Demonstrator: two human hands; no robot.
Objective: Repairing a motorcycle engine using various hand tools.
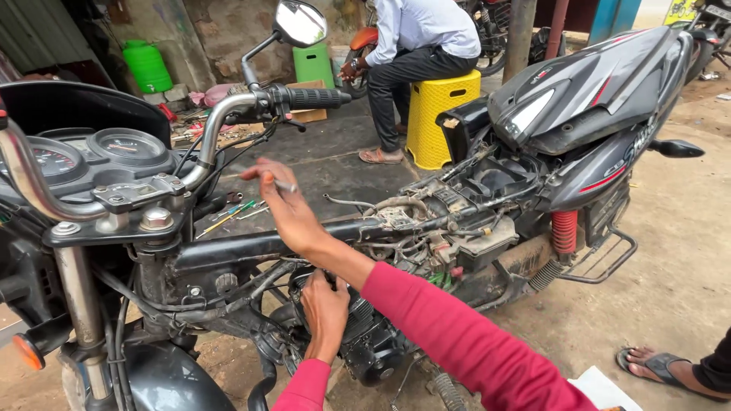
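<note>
A black motorcycle frame (251,245) stands before me with tank and seat removed, its wiring bare. My right hand (289,209), on a red-sleeved arm reaching in from the lower right, hovers above the frame's top tube. It pinches a thin metal tool (284,185), too blurred to identify. Lower down, my left hand (324,310) is at the top of the engine (373,342), fingers curled over a part I cannot make out.
The handlebar (228,106), mirror (300,23) and gauges (126,144) rise at the left. Loose screwdrivers (228,215) lie on the ground beyond. A person sits on a yellow stool (435,114) behind. The raised tail section (601,84) is at right; a sandalled foot (661,367) is at lower right.
</note>
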